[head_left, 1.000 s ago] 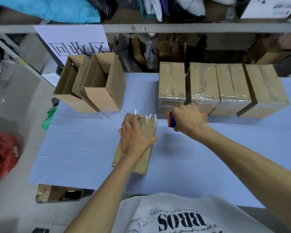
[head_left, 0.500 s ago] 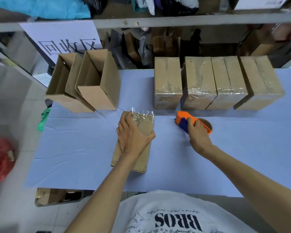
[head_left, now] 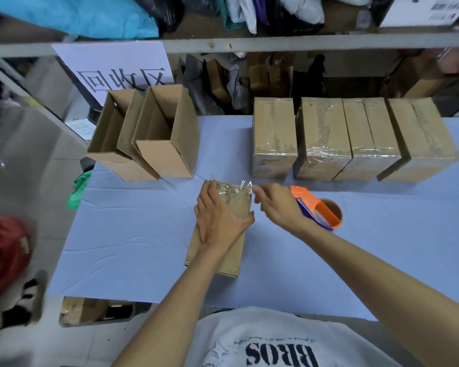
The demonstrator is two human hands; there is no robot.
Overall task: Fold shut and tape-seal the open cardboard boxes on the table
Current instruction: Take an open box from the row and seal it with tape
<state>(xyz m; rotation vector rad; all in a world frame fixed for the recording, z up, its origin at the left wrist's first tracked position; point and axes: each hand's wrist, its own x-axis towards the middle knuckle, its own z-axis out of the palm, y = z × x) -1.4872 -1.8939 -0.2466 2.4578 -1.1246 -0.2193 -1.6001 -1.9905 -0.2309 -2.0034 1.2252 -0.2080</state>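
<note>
Right hand (head_left: 277,205) has left the tape dispenser (head_left: 319,207), fingers loose; left hand (head_left: 217,218) presses the box (head_left: 236,207).

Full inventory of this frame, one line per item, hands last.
sealed boxes: 4, brown with clear tape, row at far right of table
open boxes: 2, brown, far left of table, side by side
box being taped: 1, brown, centre, loose tape at far end
tape dispenser: 1, orange and blue, on table right of centre box
table cover: 1, light blue
paper sign: 1, white with dark characters, behind open boxes
shelf: 1, grey, holding bags and boxes
left hand: pressing on centre box
right hand: at the box's far right corner, off the dispenser
</note>
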